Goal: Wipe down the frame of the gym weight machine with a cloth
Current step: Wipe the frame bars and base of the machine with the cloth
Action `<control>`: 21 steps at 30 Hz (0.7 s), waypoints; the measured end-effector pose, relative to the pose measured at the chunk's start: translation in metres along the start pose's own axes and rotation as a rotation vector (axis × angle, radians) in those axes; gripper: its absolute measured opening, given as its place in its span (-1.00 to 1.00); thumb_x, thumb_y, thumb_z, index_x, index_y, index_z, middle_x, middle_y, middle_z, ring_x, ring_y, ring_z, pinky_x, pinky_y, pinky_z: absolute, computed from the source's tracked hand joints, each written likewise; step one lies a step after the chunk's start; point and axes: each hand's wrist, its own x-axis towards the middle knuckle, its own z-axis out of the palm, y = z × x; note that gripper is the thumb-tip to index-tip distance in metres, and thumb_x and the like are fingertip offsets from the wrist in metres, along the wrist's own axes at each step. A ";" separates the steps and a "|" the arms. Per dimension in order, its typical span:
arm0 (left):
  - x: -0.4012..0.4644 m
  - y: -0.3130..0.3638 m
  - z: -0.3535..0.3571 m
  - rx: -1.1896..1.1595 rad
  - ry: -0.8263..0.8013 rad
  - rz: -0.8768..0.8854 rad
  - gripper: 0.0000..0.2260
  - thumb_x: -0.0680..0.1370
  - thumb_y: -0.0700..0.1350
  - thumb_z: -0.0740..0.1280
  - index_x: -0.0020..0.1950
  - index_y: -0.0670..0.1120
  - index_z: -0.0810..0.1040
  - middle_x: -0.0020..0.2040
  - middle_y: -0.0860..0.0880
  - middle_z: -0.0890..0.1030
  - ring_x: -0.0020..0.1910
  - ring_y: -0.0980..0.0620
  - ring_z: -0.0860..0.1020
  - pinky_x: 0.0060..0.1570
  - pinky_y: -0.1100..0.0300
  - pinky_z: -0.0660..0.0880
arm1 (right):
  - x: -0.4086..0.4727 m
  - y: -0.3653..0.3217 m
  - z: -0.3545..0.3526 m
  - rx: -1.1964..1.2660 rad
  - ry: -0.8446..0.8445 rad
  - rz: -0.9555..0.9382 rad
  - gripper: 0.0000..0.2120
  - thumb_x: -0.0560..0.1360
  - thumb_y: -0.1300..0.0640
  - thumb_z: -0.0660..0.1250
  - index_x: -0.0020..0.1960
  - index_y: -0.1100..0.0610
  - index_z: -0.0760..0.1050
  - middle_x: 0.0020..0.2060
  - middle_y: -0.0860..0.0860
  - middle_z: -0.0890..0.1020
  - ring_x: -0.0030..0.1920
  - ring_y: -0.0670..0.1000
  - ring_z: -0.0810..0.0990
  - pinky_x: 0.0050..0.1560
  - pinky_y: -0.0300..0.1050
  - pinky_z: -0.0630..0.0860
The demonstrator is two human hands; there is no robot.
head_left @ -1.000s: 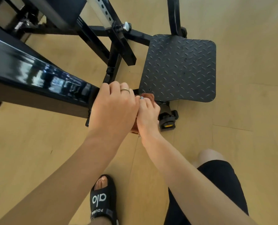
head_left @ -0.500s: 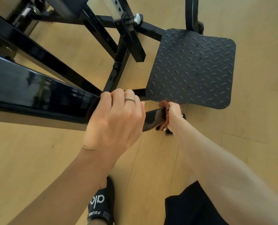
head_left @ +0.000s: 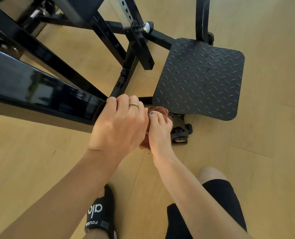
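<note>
The black gym machine frame [head_left: 39, 90] runs from the left edge toward the centre as a glossy thick beam, with thinner bars behind it. My left hand [head_left: 119, 125], wearing a ring, curls over the near end of that beam and grips it. Right beside it, my right hand [head_left: 159, 131] holds a reddish-brown cloth [head_left: 158, 110] bunched around the frame's end piece. Most of the cloth is hidden between and under my hands.
A black diamond-tread footplate [head_left: 200, 78] lies on the wood floor just beyond my hands. A small black foot with a yellow cap [head_left: 179, 137] sits right of my right hand. An adjustment knob [head_left: 147, 27] sticks out above. My sandalled foot [head_left: 100, 216] stands below.
My right hand with the cloth has drawn back along the frame end toward my left hand, and now sits against it. The left hand keeps its grip on the beam.
</note>
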 end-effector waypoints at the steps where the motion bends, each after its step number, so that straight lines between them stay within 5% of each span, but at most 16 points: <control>1: -0.001 0.000 0.000 0.001 -0.003 0.009 -0.64 0.71 -0.05 0.03 -0.15 -0.16 0.48 -0.23 -0.12 0.54 -0.25 -0.08 0.52 -0.16 0.05 0.51 | -0.007 -0.002 0.000 -0.072 -0.026 -0.044 -0.69 0.61 -0.23 0.09 -0.19 -0.66 0.32 0.48 -0.09 0.23 0.40 0.15 0.36 0.41 0.33 0.39; 6: 0.001 0.000 0.002 -0.008 0.028 -0.007 -0.64 0.72 -0.08 0.03 -0.18 -0.16 0.45 -0.27 -0.12 0.50 -0.29 -0.08 0.48 -0.19 0.04 0.47 | 0.022 -0.003 -0.014 -0.223 -0.025 -0.007 -0.78 0.65 -0.14 0.17 -0.16 -0.24 0.44 0.38 -0.09 0.31 0.36 0.13 0.29 0.46 0.24 0.19; 9: 0.001 0.002 -0.002 -0.041 -0.013 -0.025 -0.59 0.74 -0.08 -0.06 -0.16 -0.17 0.43 -0.25 -0.13 0.47 -0.27 -0.09 0.46 -0.17 0.02 0.46 | 0.063 0.005 -0.026 -0.212 0.005 0.098 -0.78 0.41 -0.25 0.28 -0.13 -0.12 0.52 0.36 0.02 0.41 0.30 0.19 0.44 0.42 0.30 0.34; 13: 0.000 0.003 -0.002 -0.095 -0.034 -0.048 -0.57 0.74 -0.08 -0.12 -0.16 -0.17 0.41 -0.24 -0.13 0.44 -0.25 -0.10 0.45 -0.15 0.00 0.46 | 0.111 0.017 -0.056 -0.111 0.039 0.241 -0.83 0.47 -0.04 0.39 0.01 -0.04 0.48 0.34 0.10 0.46 0.23 0.16 0.52 0.30 0.17 0.54; 16: 0.001 0.003 0.000 -0.095 -0.029 -0.059 -0.56 0.74 -0.08 -0.11 -0.16 -0.17 0.43 -0.24 -0.14 0.46 -0.25 -0.11 0.46 -0.14 -0.01 0.48 | 0.120 0.016 -0.062 -0.070 0.103 0.268 -0.62 0.54 -0.01 0.38 0.31 0.04 0.44 0.28 0.11 0.52 0.09 0.09 0.60 -0.11 -0.05 0.61; 18: 0.001 0.003 0.001 -0.082 -0.019 -0.056 -0.57 0.74 -0.08 -0.09 -0.16 -0.18 0.44 -0.25 -0.14 0.47 -0.26 -0.10 0.46 -0.15 0.00 0.48 | 0.104 0.005 -0.052 -0.069 0.143 0.281 -0.80 0.59 0.03 0.34 0.18 0.00 0.44 0.26 0.06 0.47 0.08 0.10 0.58 -0.21 -0.04 0.57; 21: 0.001 0.002 0.001 -0.047 0.039 -0.054 -0.59 0.74 -0.07 -0.01 -0.19 -0.15 0.46 -0.27 -0.12 0.49 -0.28 -0.09 0.48 -0.19 0.02 0.47 | 0.063 -0.010 -0.026 -0.006 0.118 0.248 -0.92 0.56 0.00 0.31 -0.07 -0.12 0.41 0.26 0.09 0.38 0.10 0.23 0.52 0.01 0.19 0.66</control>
